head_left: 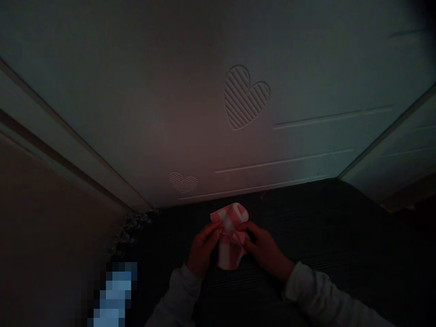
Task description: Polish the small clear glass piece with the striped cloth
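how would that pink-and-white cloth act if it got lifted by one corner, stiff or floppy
Probably floppy: the pink-and-white cloth bends and curls between the left hand and right hand. It looks thin at its edges, so it is likely light for its size. Its soft folds suggest it would droop rather than roll.

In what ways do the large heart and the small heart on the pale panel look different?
The large heart is clearly bigger than the small heart. The small heart looks squat and wide; the large heart looks taller. In the picture, the large heart is above the pink-and-white cloth, while the small heart is at the cloth's upper left. Both are striped and on the same pale panel.
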The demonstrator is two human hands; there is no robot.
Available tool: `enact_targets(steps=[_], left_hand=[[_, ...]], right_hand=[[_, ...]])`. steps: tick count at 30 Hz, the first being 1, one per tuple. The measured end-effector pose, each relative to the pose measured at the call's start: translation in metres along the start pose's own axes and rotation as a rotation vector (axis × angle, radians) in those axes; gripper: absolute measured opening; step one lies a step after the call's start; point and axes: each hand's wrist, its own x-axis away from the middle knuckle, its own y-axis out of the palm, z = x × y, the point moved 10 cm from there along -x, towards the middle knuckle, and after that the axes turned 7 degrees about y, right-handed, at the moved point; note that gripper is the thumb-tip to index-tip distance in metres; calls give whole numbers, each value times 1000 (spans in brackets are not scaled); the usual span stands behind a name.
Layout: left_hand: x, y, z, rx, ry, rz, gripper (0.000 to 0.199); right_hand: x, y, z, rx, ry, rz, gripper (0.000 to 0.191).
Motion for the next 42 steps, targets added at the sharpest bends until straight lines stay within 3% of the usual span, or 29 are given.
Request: enact_targets(steps=[23, 28, 42], left_hand=[[-1, -2, -13, 54, -20, -4, 33], [-2, -2, -14, 74, -42, -12, 34], [-2, 3, -15, 79, -60, -124, 34]], right_hand=[[2, -3, 1, -141, 9, -91, 28], [1, 4, 6, -111, 69, -102, 34], [-1, -2, 8, -126, 80, -43, 31]])
